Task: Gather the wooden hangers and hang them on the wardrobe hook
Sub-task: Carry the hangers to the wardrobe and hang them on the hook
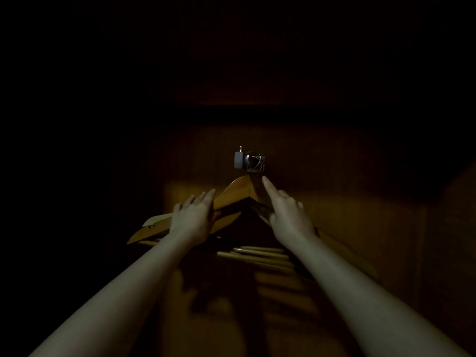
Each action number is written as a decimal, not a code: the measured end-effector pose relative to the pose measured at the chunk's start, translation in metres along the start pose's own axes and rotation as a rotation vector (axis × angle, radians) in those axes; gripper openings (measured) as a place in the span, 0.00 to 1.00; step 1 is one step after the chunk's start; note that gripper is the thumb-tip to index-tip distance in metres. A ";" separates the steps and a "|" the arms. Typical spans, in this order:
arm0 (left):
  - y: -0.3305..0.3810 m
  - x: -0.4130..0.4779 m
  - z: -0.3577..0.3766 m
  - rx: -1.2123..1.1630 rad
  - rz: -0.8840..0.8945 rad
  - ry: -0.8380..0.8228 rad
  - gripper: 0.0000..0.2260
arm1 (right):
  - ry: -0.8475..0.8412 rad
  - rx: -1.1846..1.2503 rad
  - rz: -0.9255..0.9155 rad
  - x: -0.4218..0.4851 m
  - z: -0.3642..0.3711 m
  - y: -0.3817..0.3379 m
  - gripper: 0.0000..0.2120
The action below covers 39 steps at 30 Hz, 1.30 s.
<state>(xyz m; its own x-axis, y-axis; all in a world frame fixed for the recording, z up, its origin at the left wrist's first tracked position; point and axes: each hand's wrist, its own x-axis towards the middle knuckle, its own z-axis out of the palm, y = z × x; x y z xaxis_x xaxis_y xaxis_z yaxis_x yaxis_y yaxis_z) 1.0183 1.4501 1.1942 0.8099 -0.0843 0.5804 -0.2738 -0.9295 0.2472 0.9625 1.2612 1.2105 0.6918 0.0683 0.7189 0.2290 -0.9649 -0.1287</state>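
Triangular wooden hangers (231,192) on metal hook (249,161), left hand (193,218) flat atop, right hand (289,215) curled round them

— Where are the wooden hangers (231,194)?
— Bunched below the wardrobe hook (239,158), with their wire loops (253,161) gathered at it, against a dim wood panel (334,155).
— And the hands?
— The left hand (192,217) lies straight-fingered on the left arms. The right hand (288,215) is over the right arms, forefinger straight toward the peak and the other fingers curled. Shadow hides any grip.
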 end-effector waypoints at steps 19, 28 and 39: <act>-0.009 -0.016 0.001 -0.095 0.019 -0.081 0.28 | -0.048 -0.109 0.023 -0.031 0.013 -0.002 0.29; 0.004 -0.123 -0.011 -0.054 0.206 -0.145 0.27 | -0.205 -0.074 -0.082 -0.115 -0.026 0.003 0.25; 0.038 -0.261 -0.002 -0.219 0.366 -0.536 0.21 | -0.579 -0.009 0.054 -0.268 -0.062 0.013 0.24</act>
<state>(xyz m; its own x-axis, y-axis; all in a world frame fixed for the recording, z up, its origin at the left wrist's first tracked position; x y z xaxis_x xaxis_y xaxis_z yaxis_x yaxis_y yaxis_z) 0.7960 1.4374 1.0538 0.7747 -0.5978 0.2062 -0.6318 -0.7179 0.2924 0.7377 1.2147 1.0580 0.9647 0.1442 0.2205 0.1791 -0.9727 -0.1475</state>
